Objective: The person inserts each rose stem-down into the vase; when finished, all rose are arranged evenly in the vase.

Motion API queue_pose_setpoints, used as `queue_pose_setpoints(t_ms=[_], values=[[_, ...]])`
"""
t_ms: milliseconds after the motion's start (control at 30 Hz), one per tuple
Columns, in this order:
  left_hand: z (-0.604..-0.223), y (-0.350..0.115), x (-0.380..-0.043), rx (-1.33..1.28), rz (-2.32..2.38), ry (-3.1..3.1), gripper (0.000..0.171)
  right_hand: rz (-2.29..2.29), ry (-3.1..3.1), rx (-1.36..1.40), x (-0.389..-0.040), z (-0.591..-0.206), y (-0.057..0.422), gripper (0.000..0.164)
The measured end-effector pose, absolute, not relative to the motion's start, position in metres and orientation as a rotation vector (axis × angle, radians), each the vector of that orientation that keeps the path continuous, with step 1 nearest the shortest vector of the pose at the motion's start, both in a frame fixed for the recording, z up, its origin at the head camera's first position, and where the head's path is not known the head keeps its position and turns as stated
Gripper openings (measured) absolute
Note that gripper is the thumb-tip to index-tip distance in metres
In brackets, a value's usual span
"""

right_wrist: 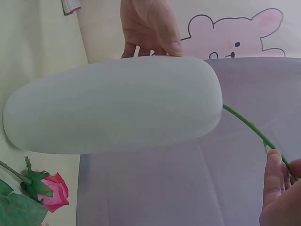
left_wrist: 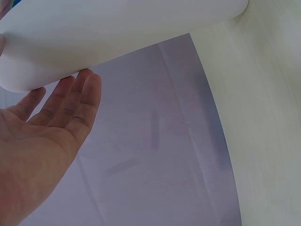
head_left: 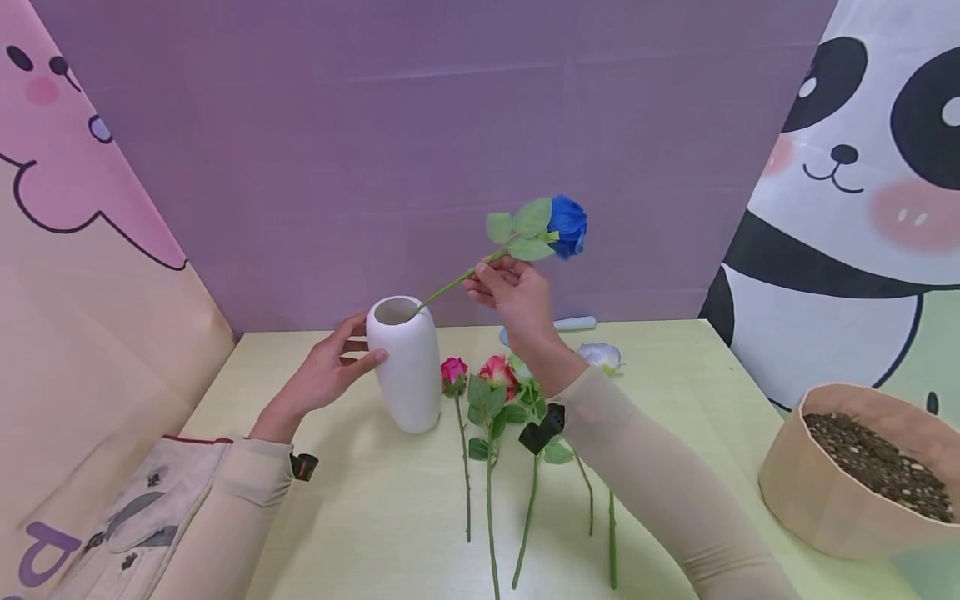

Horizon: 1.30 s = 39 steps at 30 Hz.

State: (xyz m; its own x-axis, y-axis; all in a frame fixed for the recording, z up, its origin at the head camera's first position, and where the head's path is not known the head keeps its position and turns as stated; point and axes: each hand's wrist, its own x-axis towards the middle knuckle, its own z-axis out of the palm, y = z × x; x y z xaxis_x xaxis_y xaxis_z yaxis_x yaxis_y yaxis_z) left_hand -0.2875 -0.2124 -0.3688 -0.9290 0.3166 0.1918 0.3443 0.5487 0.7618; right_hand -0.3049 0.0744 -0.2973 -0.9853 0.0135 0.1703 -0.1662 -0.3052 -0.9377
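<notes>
A white vase (head_left: 408, 375) stands upright on the table. My left hand (head_left: 324, 373) holds it near the top, thumb on the near side and fingers (left_wrist: 87, 94) touching the far side. My right hand (head_left: 522, 298) pinches the green stem (right_wrist: 249, 123) of a blue rose (head_left: 567, 225), just below its leaves. The rose slants up to the right, and its lower stem end goes into the vase's mouth, where the tip is hidden. Beside the vase lie a pink rose (head_left: 453, 372) and a red-and-white rose (head_left: 498, 372).
More stems lie under my right forearm, with a pale flower (head_left: 600, 356) behind it. A tool with a light-blue handle (head_left: 576, 323) lies at the table's back edge. A fabric pot (head_left: 817, 492) of soil stands right; a pale cloth item (head_left: 142, 508) lies left.
</notes>
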Motion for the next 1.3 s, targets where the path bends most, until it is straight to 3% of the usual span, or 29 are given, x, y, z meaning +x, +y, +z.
queue_pose_setpoints(t_ms=[667, 967, 1300], values=[[-0.37, -0.212, -0.286, -0.569, -1.358, -2.741, 0.072, 2.411, -2.045, 0.221, -0.308, -0.308, 0.049, 0.017], [-0.368, -0.212, -0.285, -0.561, -1.388, -2.74, 0.073, 2.335, -2.13, 0.225, -0.308, -0.313, 0.041, 0.03], [-0.367, -0.212, -0.285, -0.563, -1.389, -2.739, 0.073, 2.308, -2.159, 0.246, -0.308, -0.313, 0.037, 0.032]])
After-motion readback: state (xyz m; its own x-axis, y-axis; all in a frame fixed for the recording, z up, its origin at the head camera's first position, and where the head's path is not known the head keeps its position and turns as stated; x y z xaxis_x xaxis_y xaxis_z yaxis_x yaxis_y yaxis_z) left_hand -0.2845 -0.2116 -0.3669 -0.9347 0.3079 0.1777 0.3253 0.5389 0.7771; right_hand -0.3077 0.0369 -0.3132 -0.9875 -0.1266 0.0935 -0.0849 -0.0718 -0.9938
